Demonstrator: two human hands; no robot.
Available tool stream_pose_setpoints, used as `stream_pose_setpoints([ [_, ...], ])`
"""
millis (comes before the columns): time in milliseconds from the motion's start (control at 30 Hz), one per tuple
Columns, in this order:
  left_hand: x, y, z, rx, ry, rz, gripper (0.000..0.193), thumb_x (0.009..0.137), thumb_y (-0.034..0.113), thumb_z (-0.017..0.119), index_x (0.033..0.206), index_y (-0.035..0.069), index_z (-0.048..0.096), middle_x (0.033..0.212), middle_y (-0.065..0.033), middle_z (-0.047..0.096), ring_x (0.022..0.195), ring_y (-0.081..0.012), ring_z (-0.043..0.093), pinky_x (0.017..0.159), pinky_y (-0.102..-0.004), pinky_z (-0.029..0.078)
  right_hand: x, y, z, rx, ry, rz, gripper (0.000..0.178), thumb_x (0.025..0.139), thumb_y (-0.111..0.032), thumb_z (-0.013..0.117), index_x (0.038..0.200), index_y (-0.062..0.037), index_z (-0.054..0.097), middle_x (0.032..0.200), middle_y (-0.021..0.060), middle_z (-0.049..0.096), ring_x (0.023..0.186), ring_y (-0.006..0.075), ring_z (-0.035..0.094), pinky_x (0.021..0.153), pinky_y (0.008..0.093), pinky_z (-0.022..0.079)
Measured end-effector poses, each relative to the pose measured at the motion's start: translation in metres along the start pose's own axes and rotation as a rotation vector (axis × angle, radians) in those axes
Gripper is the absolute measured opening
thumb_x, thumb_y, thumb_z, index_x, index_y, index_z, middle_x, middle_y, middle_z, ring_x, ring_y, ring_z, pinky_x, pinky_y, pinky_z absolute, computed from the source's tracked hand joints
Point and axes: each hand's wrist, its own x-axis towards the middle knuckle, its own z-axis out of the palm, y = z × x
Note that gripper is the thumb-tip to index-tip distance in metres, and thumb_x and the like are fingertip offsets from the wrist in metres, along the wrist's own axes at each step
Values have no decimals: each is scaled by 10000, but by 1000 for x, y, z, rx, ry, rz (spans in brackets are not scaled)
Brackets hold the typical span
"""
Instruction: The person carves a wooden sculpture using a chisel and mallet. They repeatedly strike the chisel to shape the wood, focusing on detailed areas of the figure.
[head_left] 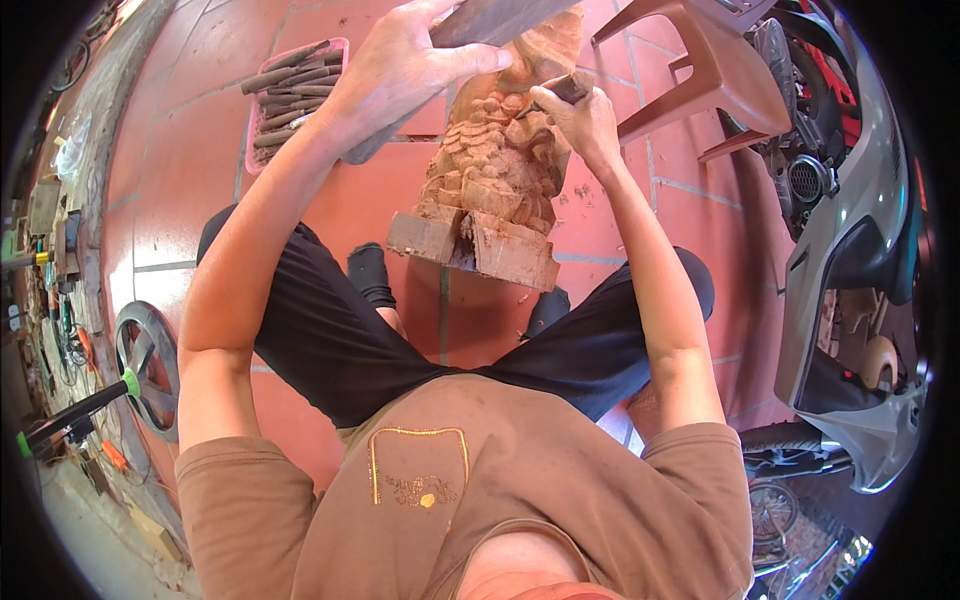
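Centrally, the wooden carving (pixel 490 150) sits ahead of the person's bent knees, its notched, block-like base nearest the body and its far end running toward the upper edge of the view. What supports it from beneath cannot be told.

Right grip (pixel 587 122): clenched around the short wooden handle of a slim tool (pixel 568 88). This grip is positioned at the carving's right edge, with the tool directed leftward onto the scale-like relief. Whether the tip cuts into the surface cannot be determined.

Left grip (pixel 405 65): grasping a long, flat, dark bar (pixel 490 22), thumb laid across its face. This grip is positioned to the left of the carving's upper part; the bar slants from lower left to upper right and covers part of the carving's far end from view.

Surroundings: a pink tray (pixel 251 150) of dark, elongated pieces (pixel 300 95) rests on the tiled floor (pixel 190 150), left of the carving. A brown chair (pixel 710 90) stands to the right, near a motorbike (pixel 815 320).
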Motion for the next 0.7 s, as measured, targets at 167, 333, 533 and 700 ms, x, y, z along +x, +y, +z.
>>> stream_pose_setpoints([
  [167,0,1,3,-225,50,-6,507,880,100,753,1332,-25,558,1133,-73,675,1007,-98,614,855,-258,496,8,-1,1,-43,-16,14,378,833,-422,736,942,-62,767,769,114,727,754,238,708,727,380,537],
  [333,-1,7,2,-96,47,-53,462,886,113,746,1284,-35,565,1061,-63,670,957,-107,613,851,-274,499,11,-2,-1,-23,-20,-7,389,833,-434,737,940,-61,771,756,125,725,758,253,713,723,388,534],
  [533,0,-3,3,5,66,-25,433,894,127,730,1262,-39,573,1043,-92,678,971,-129,620,887,-295,495,11,-9,3,-112,-136,-67,471,833,-457,740,951,-1,736,855,193,727,828,315,712,769,428,536],
  [700,5,-25,4,223,133,114,627,801,398,746,1287,22,624,1018,-223,709,938,-331,694,864,-433,519,12,-10,11,-288,-158,-189,493,859,-464,741,995,9,721,848,216,707,821,357,692,761,440,521],
])
